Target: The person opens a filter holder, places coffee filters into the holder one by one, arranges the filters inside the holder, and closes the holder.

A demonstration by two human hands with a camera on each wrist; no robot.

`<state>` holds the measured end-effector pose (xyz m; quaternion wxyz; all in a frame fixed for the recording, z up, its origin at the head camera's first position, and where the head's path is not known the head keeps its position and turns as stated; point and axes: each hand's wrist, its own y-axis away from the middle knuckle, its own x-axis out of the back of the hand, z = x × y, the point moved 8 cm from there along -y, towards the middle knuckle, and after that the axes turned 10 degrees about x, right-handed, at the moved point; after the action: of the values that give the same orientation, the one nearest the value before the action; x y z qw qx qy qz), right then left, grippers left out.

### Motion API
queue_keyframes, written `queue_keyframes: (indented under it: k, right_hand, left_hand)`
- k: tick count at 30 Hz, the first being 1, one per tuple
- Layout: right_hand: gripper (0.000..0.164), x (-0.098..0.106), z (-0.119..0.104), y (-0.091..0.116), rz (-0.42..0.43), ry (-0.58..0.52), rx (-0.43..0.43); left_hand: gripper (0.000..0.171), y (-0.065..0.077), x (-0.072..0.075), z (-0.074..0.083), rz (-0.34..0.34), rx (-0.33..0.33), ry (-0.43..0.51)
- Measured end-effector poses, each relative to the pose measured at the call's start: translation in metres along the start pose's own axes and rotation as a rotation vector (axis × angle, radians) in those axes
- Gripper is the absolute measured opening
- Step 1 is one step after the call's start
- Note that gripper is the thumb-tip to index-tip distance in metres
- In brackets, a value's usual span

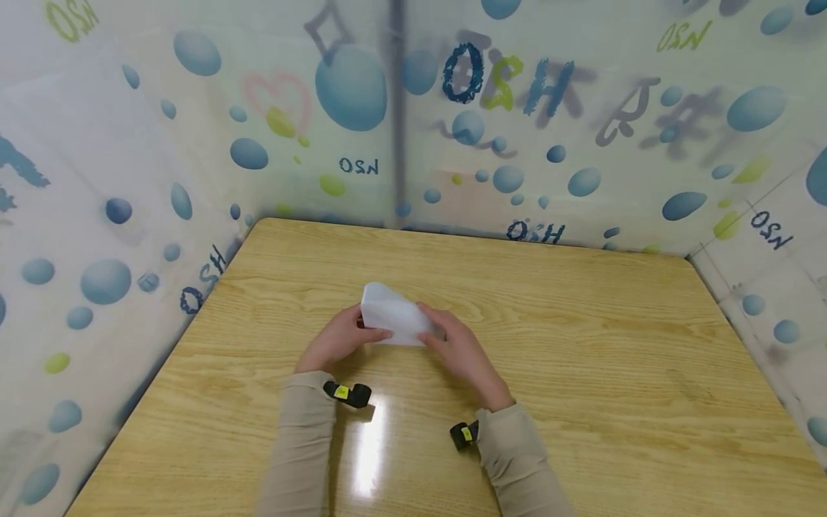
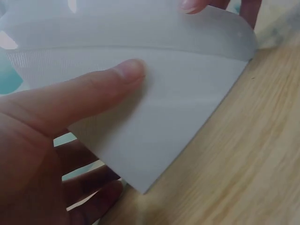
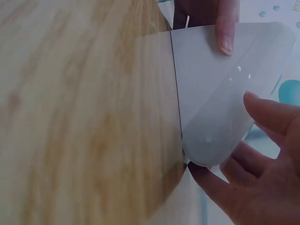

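Between both hands, over the middle of the table [image 1: 568,359], is a white wedge-shaped object [image 1: 393,312] with a flat face and a glossy, rounded side. My left hand [image 1: 337,336] grips its left end. In the left wrist view the left thumb [image 2: 101,91] lies across the flat face [image 2: 173,98], and the other fingers are behind it. My right hand [image 1: 461,350] holds the opposite end. The right wrist view has the right thumb [image 3: 269,112] on the glossy side [image 3: 218,117] and fingers around the rounded end. One straight lower edge of the object is right at the tabletop.
Pale wall sheets printed with blue bubbles and letters [image 1: 549,86] stand along the table's back and sides. A black wrist camera [image 1: 349,394] sits at the left sleeve cuff, another black camera [image 1: 464,434] at the right. Light glares off the tabletop in front.
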<state>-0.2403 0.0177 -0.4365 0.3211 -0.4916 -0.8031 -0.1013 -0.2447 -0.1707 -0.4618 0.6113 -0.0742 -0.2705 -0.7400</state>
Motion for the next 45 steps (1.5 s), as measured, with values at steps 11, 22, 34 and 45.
queue_keyframes:
  k: [11, 22, 34, 45]
  right_hand:
    - [0.050, 0.012, 0.014, 0.001, 0.041, 0.033, -0.037]
    - [0.050, 0.016, 0.020, -0.001, 0.042, 0.019, -0.073]
    - [0.049, 0.018, 0.037, 0.001, 0.067, -0.028, -0.148]
    - [0.055, 0.027, 0.050, 0.002, 0.073, -0.085, -0.181]
  left_hand:
    - [0.051, -0.013, -0.002, 0.009, 0.220, -0.026, -0.173]
    - [0.044, -0.014, -0.003, 0.014, 0.271, 0.016, -0.205]
    - [0.044, -0.021, -0.007, 0.013, 0.269, 0.011, -0.215]
    - [0.044, -0.026, -0.012, 0.019, 0.266, 0.007, -0.216]
